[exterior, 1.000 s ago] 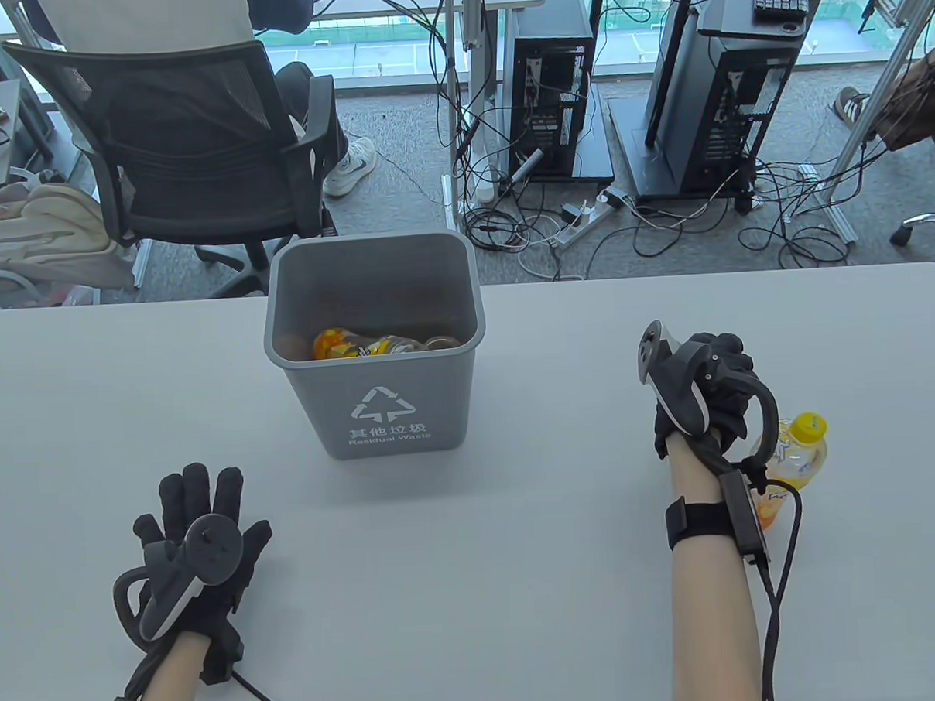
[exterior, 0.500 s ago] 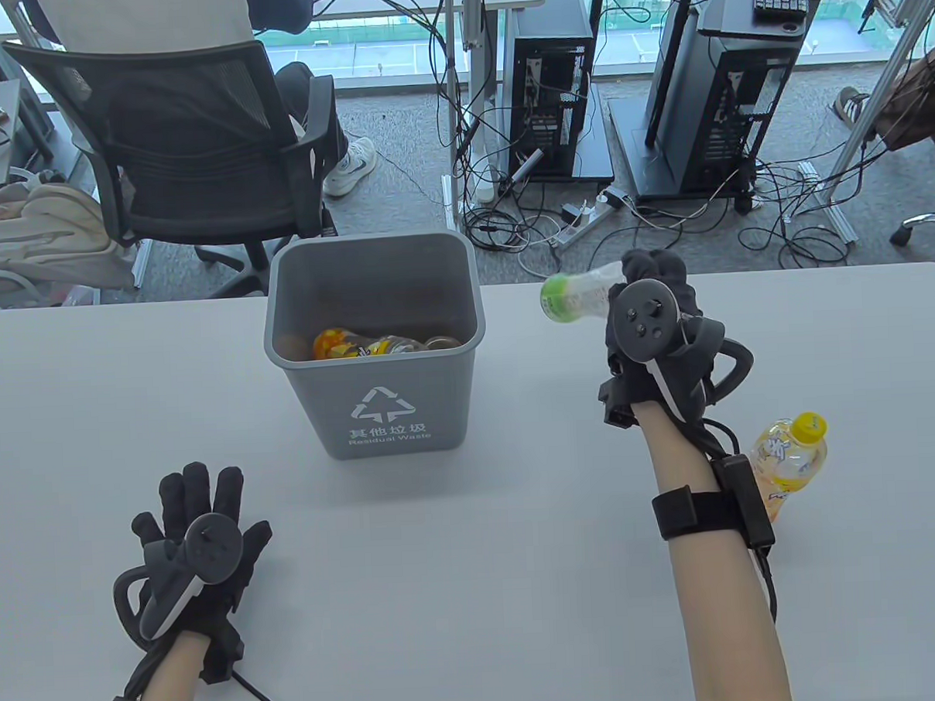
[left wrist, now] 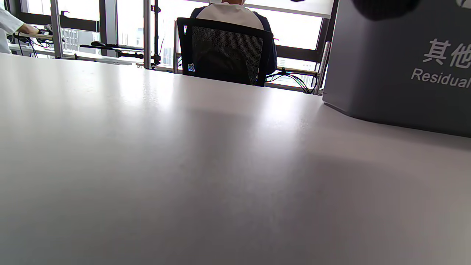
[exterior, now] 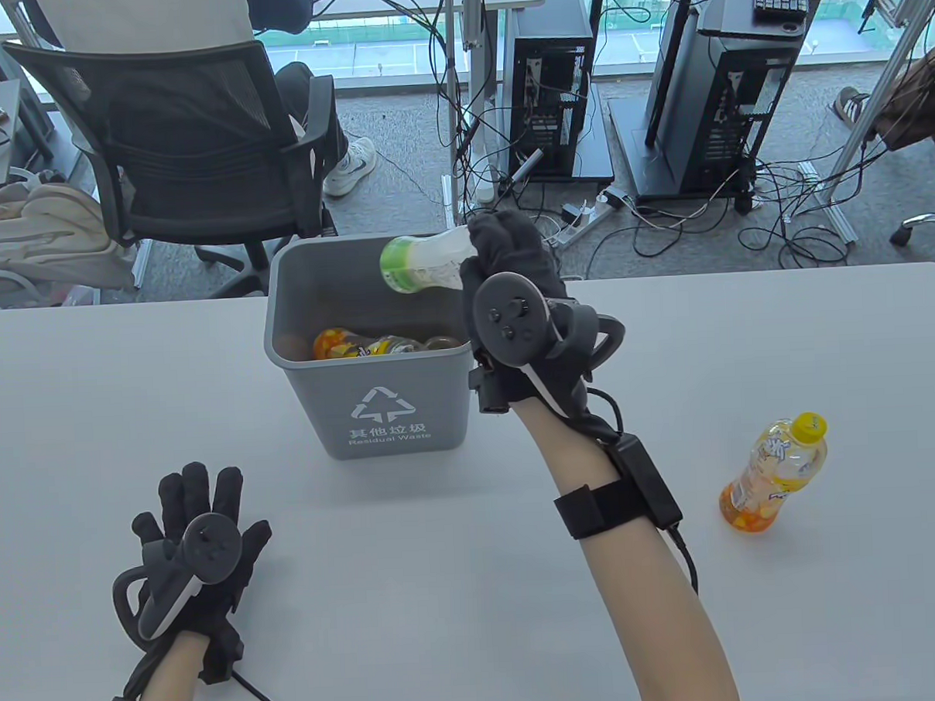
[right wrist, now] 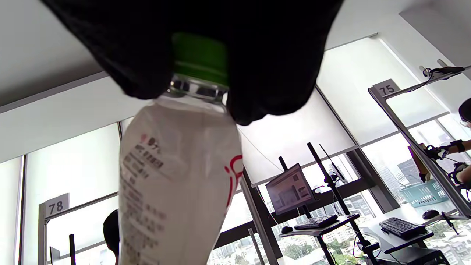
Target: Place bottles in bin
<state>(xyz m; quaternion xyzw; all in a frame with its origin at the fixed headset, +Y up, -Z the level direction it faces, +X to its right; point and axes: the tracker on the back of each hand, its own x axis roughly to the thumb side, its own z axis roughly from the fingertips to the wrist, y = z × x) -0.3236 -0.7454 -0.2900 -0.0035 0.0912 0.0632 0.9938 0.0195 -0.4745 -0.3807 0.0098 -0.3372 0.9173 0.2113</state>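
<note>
My right hand [exterior: 503, 244] grips a white-labelled bottle [exterior: 425, 261] by its neck and holds it sideways in the air over the right part of the grey bin [exterior: 377, 405]. In the right wrist view my fingers [right wrist: 272, 73] close around the green cap [right wrist: 200, 59], and the bottle body [right wrist: 176, 176] points away from the camera. Several bottles [exterior: 366, 344] lie inside the bin. An orange drink bottle with a yellow cap [exterior: 775, 472] stands on the table at the right. My left hand [exterior: 201, 498] rests flat on the table, fingers spread and empty.
The bin's wall [left wrist: 397, 62] fills the right of the left wrist view. An office chair [exterior: 188, 153] with a seated person stands behind the table's far edge [exterior: 666, 277]. Computer towers and cables lie on the floor beyond.
My right hand lifted the green-capped bottle from the table's right side and carried it left and up to above the bin. The orange bottle is now uncovered. My left hand stayed still.
</note>
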